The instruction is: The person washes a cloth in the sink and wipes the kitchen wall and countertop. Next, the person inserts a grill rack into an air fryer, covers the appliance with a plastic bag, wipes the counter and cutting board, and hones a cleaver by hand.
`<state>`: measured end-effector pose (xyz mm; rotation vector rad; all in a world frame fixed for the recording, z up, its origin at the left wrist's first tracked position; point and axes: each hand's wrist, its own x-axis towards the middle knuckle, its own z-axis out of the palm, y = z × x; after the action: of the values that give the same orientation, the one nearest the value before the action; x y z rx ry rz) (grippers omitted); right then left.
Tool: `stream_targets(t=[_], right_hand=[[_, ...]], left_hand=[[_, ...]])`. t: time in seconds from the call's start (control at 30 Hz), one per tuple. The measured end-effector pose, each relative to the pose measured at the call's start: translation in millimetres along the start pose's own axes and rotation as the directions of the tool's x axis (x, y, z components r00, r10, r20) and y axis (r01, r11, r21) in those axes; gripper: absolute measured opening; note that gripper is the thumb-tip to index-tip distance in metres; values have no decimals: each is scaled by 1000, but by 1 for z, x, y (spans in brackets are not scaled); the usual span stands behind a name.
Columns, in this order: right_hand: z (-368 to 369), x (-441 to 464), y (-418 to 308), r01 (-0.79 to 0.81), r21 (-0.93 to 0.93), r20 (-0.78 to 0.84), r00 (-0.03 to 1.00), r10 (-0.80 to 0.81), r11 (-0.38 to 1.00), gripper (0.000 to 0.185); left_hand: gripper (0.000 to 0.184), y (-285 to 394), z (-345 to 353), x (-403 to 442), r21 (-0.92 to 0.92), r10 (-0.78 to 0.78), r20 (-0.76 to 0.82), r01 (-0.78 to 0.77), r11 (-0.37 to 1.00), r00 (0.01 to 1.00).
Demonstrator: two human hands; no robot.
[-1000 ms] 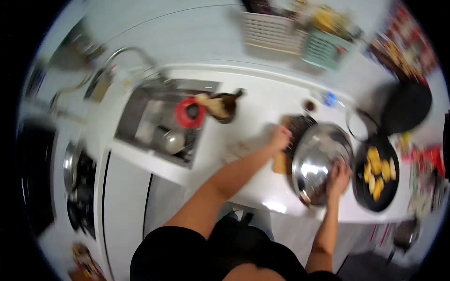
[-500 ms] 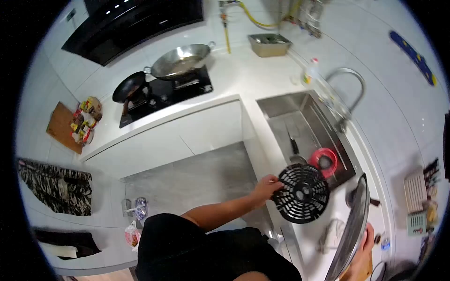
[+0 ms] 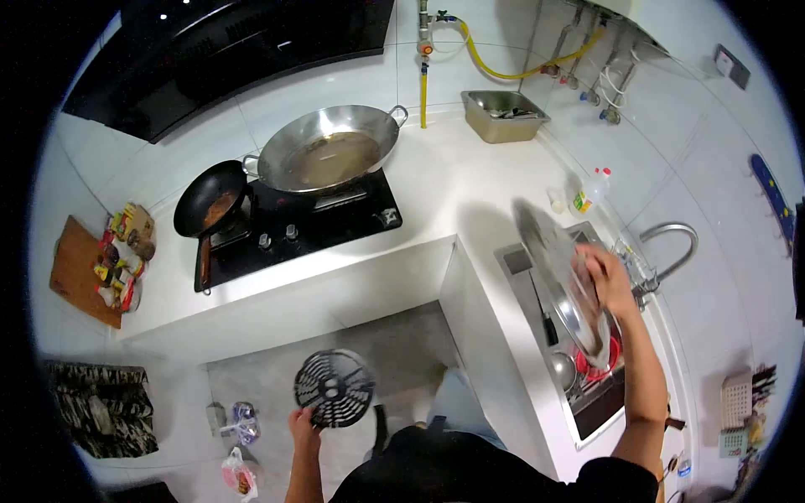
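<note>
My left hand [image 3: 305, 427] is closed on the edge of a round black slotted rack [image 3: 344, 394], held over the floor in front of the cabinets. My right hand [image 3: 605, 278] grips a large pot lid [image 3: 549, 267] with a shiny metal rim, tilted on its side and slightly blurred. The lid hangs above the sink [image 3: 518, 261] and hides part of it. In the sink lie a black-handled utensil [image 3: 549, 329], a red basin [image 3: 616, 352] and a round metal item [image 3: 563, 369], partly covered.
A wide steel wok [image 3: 285, 159] and a black frying pan [image 3: 191, 201] sit on the stove [image 3: 302, 226]. A metal tub [image 3: 503, 127] stands at the back corner. The faucet [image 3: 692, 243] curves beside the sink. Bags [image 3: 239, 478] rest at lower left.
The rack has moved left, away from the sink side to over the floor. The lid has risen from the right-hand counter and moved up over the sink. The view has turned toward the stove.
</note>
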<state>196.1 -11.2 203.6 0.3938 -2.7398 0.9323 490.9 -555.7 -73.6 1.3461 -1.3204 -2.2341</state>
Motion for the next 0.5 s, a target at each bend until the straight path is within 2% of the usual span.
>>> stream_targets(t=[0.07, 0.1, 0.13, 0.2, 0.23, 0.27, 0.33, 0.37, 0.43, 0.47, 0.5], right_hand=[[3, 102, -18, 30, -66, 2, 1000, -30, 997, 23], [2, 152, -29, 139, -250, -28, 988, -151, 958, 23], [8, 222, 3, 66, -252, -10, 997, -71, 965, 22], [14, 344, 41, 203, -281, 52, 979, -197, 938, 22], [17, 405, 58, 271, -291, 83, 963, -258, 918, 23], [21, 465, 81, 297, -368, 43, 952, -303, 881, 24], [34, 568, 139, 249, -476, 126, 969, -214, 844, 26], [42, 623, 177, 252, -531, 181, 966, -182, 809, 26], [62, 694, 226, 314, -691, 303, 944, -132, 651, 27], [72, 729, 248, 357, -748, 362, 926, -107, 559, 28], [91, 776, 311, 257, -703, 315, 948, -34, 663, 24]], left_hand=[[11, -19, -24, 21, -127, 15, -165, -36, 991, 986], [11, -22, -30, 25, -172, 1, -256, -47, 984, 967], [11, -26, -37, 26, -219, -14, -353, -68, 973, 935], [14, -53, -71, 35, -156, 17, -366, -80, 985, 930], [18, -48, -54, 26, -355, -119, -537, -96, 930, 835], [20, -63, -57, 26, -446, -90, -546, -198, 873, 833], [17, -86, -74, 19, -592, -186, -585, -259, 763, 790], [16, -100, -84, 10, -689, -241, -562, -287, 666, 791], [16, -115, -88, -4, -794, -327, -545, -350, 497, 772], [16, -108, -78, -9, -756, -373, -614, -383, 531, 696], [16, -97, -63, -15, -715, -413, -675, -405, 570, 611]])
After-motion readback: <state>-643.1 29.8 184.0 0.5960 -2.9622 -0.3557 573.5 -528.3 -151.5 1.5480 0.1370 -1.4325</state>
